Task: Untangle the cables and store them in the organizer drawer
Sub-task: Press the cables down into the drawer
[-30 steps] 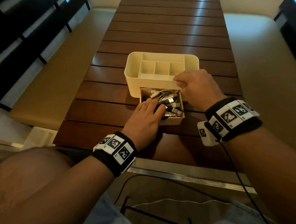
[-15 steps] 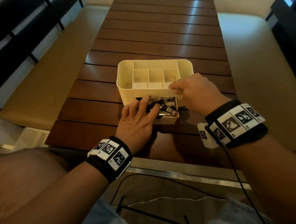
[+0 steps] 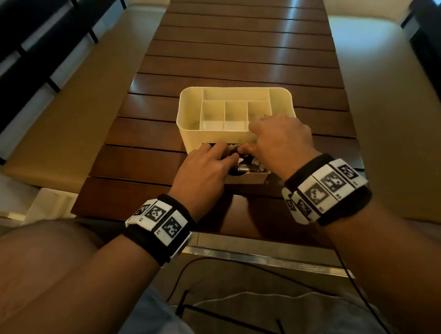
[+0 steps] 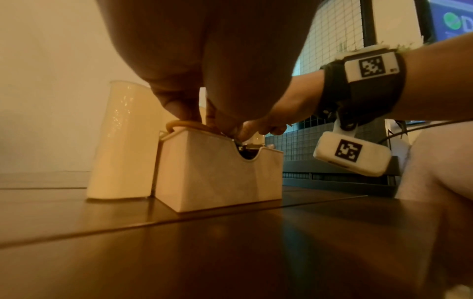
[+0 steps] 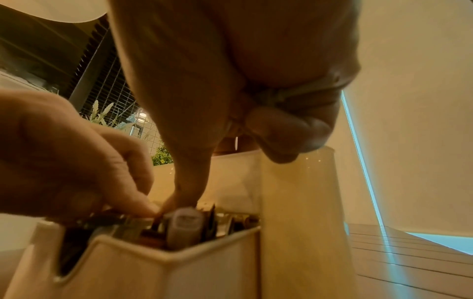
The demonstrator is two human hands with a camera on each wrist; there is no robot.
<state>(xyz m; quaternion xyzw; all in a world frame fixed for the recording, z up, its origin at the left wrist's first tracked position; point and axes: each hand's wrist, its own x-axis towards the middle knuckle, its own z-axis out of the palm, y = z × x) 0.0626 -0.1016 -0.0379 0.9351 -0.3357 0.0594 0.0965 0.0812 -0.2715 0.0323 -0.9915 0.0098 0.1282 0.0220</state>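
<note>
While both hands (image 3: 204, 173) crowd the drawer (image 4: 220, 172), left grip released pressing cables (image 5: 184, 224); right grip unclear.

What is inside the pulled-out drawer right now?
The drawer holds cables with metal plugs and a grey connector. Both hands, left and right, press on the pile and hide most of it; the bottom is unseen.

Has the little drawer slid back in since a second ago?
Yes. The drawer has gone part-way back into the organizer; less of it sticks out, though its front still stands clear of the organizer's wall.
</note>
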